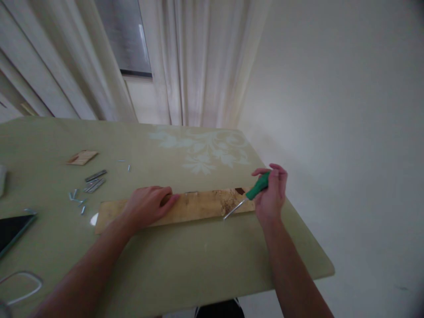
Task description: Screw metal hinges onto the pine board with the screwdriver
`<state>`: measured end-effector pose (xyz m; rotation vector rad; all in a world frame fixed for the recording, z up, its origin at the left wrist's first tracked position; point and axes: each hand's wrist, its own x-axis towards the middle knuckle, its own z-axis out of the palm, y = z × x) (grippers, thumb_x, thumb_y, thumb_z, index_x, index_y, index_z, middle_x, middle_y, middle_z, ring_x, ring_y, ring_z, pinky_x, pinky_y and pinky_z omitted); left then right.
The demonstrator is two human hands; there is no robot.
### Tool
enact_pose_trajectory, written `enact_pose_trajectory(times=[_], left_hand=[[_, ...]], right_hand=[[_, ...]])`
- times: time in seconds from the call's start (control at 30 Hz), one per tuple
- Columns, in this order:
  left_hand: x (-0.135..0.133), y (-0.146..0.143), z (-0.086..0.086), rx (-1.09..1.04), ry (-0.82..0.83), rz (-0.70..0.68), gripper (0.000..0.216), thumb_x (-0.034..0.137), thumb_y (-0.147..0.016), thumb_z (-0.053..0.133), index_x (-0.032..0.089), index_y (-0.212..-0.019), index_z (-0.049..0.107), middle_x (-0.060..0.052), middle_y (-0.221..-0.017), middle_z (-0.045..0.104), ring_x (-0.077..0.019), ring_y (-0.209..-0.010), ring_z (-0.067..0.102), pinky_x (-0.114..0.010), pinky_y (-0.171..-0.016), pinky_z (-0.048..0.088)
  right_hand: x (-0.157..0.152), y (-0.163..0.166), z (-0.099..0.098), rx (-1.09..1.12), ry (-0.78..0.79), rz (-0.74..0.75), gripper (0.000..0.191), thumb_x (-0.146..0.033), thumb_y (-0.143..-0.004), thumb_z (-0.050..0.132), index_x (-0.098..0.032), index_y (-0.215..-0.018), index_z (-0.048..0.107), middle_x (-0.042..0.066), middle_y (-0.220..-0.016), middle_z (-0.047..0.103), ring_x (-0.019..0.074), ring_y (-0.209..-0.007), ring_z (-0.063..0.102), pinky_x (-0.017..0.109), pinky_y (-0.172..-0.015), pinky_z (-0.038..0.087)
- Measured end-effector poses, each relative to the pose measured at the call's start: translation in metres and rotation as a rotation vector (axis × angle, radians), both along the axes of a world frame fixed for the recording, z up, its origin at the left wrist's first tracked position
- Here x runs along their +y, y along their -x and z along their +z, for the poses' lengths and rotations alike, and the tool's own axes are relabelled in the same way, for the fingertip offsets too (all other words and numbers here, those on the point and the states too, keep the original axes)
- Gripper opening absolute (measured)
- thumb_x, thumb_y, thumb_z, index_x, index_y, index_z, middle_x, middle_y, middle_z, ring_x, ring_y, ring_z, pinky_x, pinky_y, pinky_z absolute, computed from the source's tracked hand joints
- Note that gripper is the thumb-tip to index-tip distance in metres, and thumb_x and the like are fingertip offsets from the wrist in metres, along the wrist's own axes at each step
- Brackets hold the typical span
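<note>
A long, narrow wooden board [198,206] lies flat across the table, with a dark stained, rough patch near its right end. My left hand [149,204] is closed over its left half, gripping it against the tabletop. Something brown shows between the thumb and fingers, and I cannot make out what it is. At the right end, my right hand [271,194] is wrapped round the green handle of a screwdriver [258,186]. Its metal shaft slants down to the left, over the stained patch, with the tip at the board's near edge.
Several metal hinges [94,182] and small screws [75,194] lie left of the board, near a small wood piece [82,157]. A dark flat object [15,229] and a white cable [29,274] sit at the far left. Curtains [205,62] and a wall [347,110] border the table [198,260].
</note>
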<state>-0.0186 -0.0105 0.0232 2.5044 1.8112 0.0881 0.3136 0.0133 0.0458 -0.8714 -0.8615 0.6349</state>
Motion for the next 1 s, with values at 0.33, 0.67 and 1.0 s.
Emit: enact_pose_trajectory(times=[0.33, 0.67, 1.0], left_hand=[[0.003, 0.000, -0.011, -0.100, -0.061, -0.076, 0.054, 0.055, -0.106, 0.034, 0.023, -0.078, 0.067, -0.006, -0.076, 0.070, -0.0231, -0.071, 0.068, -0.032, -0.060, 0.034], [-0.003, -0.006, -0.009, -0.208, -0.194, -0.183, 0.038, 0.045, -0.106, 0.045, 0.022, -0.083, 0.064, -0.006, -0.084, 0.068, -0.0220, -0.080, 0.064, -0.032, -0.070, 0.043], [0.002, -0.012, -0.021, -0.247, -0.180, -0.261, 0.035, 0.039, -0.108, 0.045, 0.020, -0.088, 0.066, -0.007, -0.088, 0.068, -0.0223, -0.088, 0.064, -0.035, -0.079, 0.047]], right_hand=[[0.013, -0.007, -0.013, 0.476, 0.394, 0.279, 0.036, -0.040, -0.075, 0.092, -0.019, -0.084, 0.065, -0.004, -0.070, 0.075, 0.0058, -0.049, 0.064, 0.011, -0.046, 0.056], [0.001, 0.059, 0.006, 0.246, 0.349, 0.695, 0.034, -0.023, -0.069, 0.080, -0.023, -0.100, 0.065, -0.004, -0.078, 0.072, 0.0150, -0.073, 0.072, 0.028, -0.069, 0.062], [0.021, 0.107, -0.019, 0.045, 0.131, 0.448, 0.054, -0.055, -0.086, 0.076, -0.021, -0.058, 0.046, -0.008, -0.051, 0.040, 0.0065, -0.045, 0.035, 0.020, -0.043, 0.029]])
